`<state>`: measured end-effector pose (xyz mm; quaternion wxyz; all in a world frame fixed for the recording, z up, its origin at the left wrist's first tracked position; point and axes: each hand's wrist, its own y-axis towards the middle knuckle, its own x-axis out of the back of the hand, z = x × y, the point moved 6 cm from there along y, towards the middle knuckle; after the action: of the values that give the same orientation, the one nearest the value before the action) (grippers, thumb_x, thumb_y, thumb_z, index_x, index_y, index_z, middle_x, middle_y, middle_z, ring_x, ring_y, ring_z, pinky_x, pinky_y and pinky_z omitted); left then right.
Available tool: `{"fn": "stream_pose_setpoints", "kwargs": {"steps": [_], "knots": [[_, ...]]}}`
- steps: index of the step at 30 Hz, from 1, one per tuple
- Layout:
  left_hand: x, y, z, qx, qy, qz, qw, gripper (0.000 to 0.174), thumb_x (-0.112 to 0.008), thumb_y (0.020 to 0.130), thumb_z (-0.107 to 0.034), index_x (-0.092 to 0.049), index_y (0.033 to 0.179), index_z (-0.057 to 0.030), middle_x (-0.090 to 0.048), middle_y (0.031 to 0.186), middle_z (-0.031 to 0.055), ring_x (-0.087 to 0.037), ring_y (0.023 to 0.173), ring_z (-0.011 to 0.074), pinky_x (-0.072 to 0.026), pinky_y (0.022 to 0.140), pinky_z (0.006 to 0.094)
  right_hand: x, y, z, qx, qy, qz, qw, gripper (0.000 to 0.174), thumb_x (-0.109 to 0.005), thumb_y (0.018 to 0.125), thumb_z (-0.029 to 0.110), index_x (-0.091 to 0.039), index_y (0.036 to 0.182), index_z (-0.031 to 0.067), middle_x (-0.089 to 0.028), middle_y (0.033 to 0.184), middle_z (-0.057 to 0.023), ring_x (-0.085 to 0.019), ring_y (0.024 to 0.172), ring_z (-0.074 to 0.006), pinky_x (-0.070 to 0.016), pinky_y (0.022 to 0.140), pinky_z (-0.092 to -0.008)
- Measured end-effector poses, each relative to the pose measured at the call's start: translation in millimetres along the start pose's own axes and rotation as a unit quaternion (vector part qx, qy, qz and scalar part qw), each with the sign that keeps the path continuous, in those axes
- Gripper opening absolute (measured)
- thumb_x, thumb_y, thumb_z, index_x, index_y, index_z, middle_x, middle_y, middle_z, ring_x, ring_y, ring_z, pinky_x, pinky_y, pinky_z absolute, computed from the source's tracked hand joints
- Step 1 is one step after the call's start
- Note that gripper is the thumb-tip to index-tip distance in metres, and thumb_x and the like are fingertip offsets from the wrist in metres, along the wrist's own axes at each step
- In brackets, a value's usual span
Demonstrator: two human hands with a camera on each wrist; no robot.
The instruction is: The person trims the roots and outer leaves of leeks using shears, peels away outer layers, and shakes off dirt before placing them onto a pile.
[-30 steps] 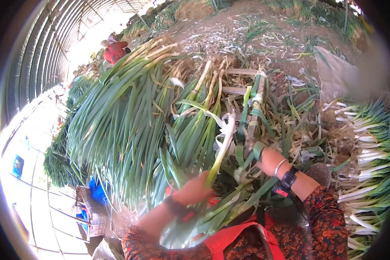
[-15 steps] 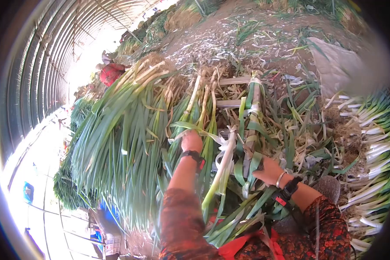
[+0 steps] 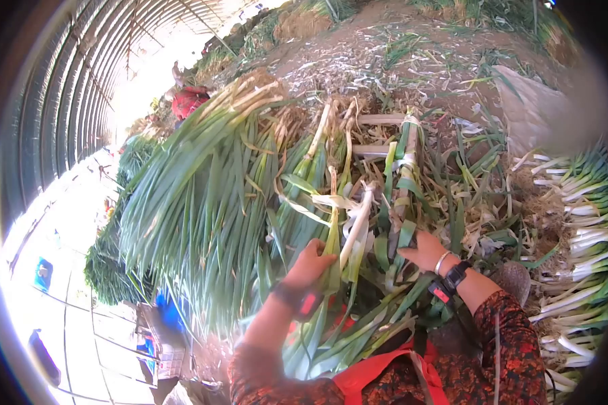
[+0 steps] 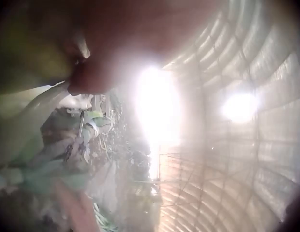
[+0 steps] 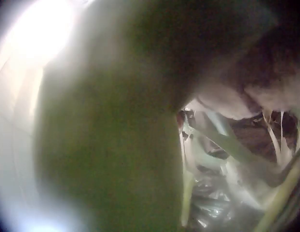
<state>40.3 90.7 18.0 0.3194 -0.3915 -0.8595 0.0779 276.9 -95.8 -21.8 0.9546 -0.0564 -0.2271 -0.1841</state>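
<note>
- Currently the scallion stalk (image 3: 357, 226) stands near the middle of the head view, white shaft pointing toward 12 o'clock, with a pale outer skin (image 3: 324, 201) hanging off toward 9 o'clock; it looks partly stripped, not yet clean.
- At its lower end the left hand (image 3: 312, 264) is clenched around the stalk.
- At 3 o'clock of the stalk, the right hand (image 3: 424, 251) curls its fingers round green leaves (image 3: 402, 237).
- Farther toward 3 o'clock lies a cleaned pile (image 3: 581, 229) of white-shafted scallions, which I take as finished work.
- Toward 9 o'clock a large untrimmed heap (image 3: 203, 196) remains, so most seems left to do.
- Trimmings (image 3: 479, 202) litter the ground between.
- Both wrist views are too blurred to add anything.
</note>
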Motion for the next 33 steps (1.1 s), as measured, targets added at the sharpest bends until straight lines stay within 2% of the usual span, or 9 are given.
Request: {"fn": "stream_pose_setpoints", "kwargs": {"steps": [4, 9, 10, 19, 21, 23, 24, 28, 33], "knots": [[-24, 2, 39, -0.020, 0.038, -0.070, 0.997, 0.049, -0.073, 0.078, -0.024, -0.054, 0.114, 0.0037, -0.064, 0.102, 0.0176, -0.062, 0.094, 0.0236, -0.0496, 0.083, 0.0354, -23, -27, 11, -0.028, 0.012, 0.056, 0.998, 0.035, -0.070, 0.077, 0.029, -0.066, 0.103, 0.0062, -0.068, 0.088, -0.0187, -0.065, 0.080, -0.0364, -0.0520, 0.075, -0.0411], [-29, 8, 51, -0.015, 0.002, -0.050, 0.999, 0.055, -0.075, 0.075, -0.024, -0.053, 0.118, 0.0037, -0.065, 0.105, 0.0201, -0.063, 0.098, 0.0282, -0.0485, 0.088, 0.0366, -45, -99, 82, 0.070, -0.068, 0.184, 0.978, 0.032, -0.067, 0.080, 0.029, -0.064, 0.102, 0.0046, -0.066, 0.082, -0.0207, -0.065, 0.076, -0.0387, -0.0519, 0.074, -0.0455], [-28, 1, 39, -0.039, 0.022, -0.048, 0.998, 0.055, -0.075, 0.075, -0.024, -0.054, 0.117, 0.0038, -0.065, 0.104, 0.0201, -0.063, 0.098, 0.0275, -0.0487, 0.087, 0.0363, -43, -105, 102, 0.132, -0.058, 0.137, 0.980, 0.029, -0.066, 0.080, 0.026, -0.064, 0.099, 0.0041, -0.065, 0.080, -0.0215, -0.064, 0.077, -0.0402, -0.0508, 0.072, -0.0475], [-34, 8, 54, -0.025, 0.033, -0.032, 0.999, 0.055, -0.073, 0.079, -0.029, -0.052, 0.118, 0.0046, -0.066, 0.100, 0.0162, -0.064, 0.092, 0.0220, -0.0494, 0.083, 0.0323, -59, -17, 87, -0.001, -0.207, 0.141, 0.968, 0.030, -0.065, 0.078, 0.023, -0.062, 0.099, 0.0019, -0.065, 0.083, -0.0239, -0.063, 0.079, -0.0413, -0.0513, 0.074, -0.0471], [-36, 12, 61, -0.015, 0.009, -0.021, 1.000, 0.057, -0.072, 0.078, -0.032, -0.052, 0.120, 0.0026, -0.064, 0.107, 0.0214, -0.062, 0.100, 0.0301, -0.0469, 0.089, 0.0369, -59, 17, 99, -0.024, -0.228, 0.120, 0.966, 0.033, -0.066, 0.079, 0.022, -0.061, 0.105, 0.0024, -0.065, 0.089, -0.0240, -0.063, 0.084, -0.0414, -0.0513, 0.077, -0.0467], [-37, 11, 65, -0.004, -0.013, -0.010, 1.000, 0.058, -0.071, 0.078, -0.033, -0.051, 0.121, 0.0016, -0.063, 0.110, 0.0238, -0.061, 0.104, 0.0338, -0.0458, 0.092, 0.0390, -65, 57, 82, 0.098, -0.166, -0.014, 0.981, 0.029, -0.069, 0.076, 0.020, -0.062, 0.097, 0.0012, -0.064, 0.084, -0.0245, -0.063, 0.081, -0.0430, -0.0509, 0.074, -0.0473], [-36, 8, 61, -0.001, -0.023, -0.006, 1.000, 0.058, -0.071, 0.078, -0.033, -0.051, 0.120, 0.0017, -0.063, 0.110, 0.0237, -0.061, 0.104, 0.0335, -0.0458, 0.091, 0.0388, -64, 70, 71, 0.061, -0.209, -0.032, 0.975, 0.030, -0.070, 0.076, 0.022, -0.062, 0.094, -0.0003, -0.064, 0.080, -0.0244, -0.063, 0.078, -0.0433, -0.0515, 0.072, -0.0470], [-31, 6, 57, -0.028, -0.030, -0.008, 0.999, 0.050, -0.071, 0.083, -0.027, -0.051, 0.116, 0.0043, -0.066, 0.098, 0.0152, -0.064, 0.087, 0.0188, -0.0508, 0.078, 0.0310, -55, 32, 89, -0.037, -0.224, 0.129, 0.965, 0.030, -0.069, 0.078, 0.021, -0.062, 0.100, 0.0016, -0.065, 0.091, -0.0251, -0.063, 0.086, -0.0420, -0.0508, 0.078, -0.0476], [-33, 10, 68, -0.003, -0.048, 0.001, 0.999, 0.055, -0.071, 0.078, -0.030, -0.052, 0.118, 0.0025, -0.064, 0.107, 0.0223, -0.062, 0.099, 0.0303, -0.0465, 0.089, 0.0377, -56, -15, 86, 0.013, -0.243, 0.137, 0.960, 0.032, -0.068, 0.076, 0.025, -0.063, 0.095, 0.0000, -0.065, 0.088, -0.0237, -0.064, 0.083, -0.0407, -0.0518, 0.076, -0.0473]]}}
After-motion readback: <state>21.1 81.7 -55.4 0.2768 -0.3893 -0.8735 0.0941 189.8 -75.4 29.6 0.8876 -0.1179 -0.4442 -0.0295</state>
